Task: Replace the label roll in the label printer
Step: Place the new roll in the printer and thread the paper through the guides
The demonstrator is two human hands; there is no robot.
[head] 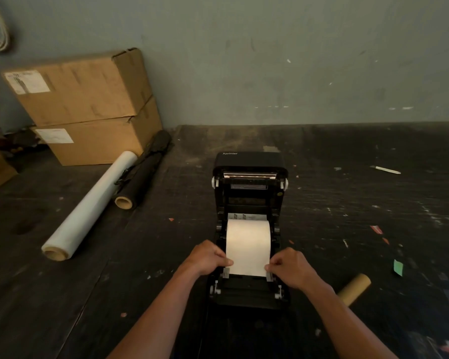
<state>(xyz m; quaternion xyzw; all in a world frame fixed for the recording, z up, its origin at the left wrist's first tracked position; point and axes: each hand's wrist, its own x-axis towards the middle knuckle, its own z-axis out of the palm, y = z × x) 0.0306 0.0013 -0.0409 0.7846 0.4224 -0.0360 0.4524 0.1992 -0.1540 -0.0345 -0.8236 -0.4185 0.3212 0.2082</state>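
A black label printer (pixel 249 161) stands in the middle of the dark table with its lid swung up and back. A white label roll (pixel 248 234) sits in its open bay, and its loose end is drawn forward toward the front guides. My left hand (pixel 208 257) pinches the left edge of that paper end. My right hand (pixel 288 268) pinches the right edge. Both hands are just above the printer's front.
A bare cardboard core (pixel 355 286) lies on the table right of my right arm. Left of the printer lie a clear film roll (pixel 88 208) and a black film roll (pixel 143 172). Two stacked cardboard boxes (pixel 88 104) stand at the back left. A pen (pixel 385 170) lies far right.
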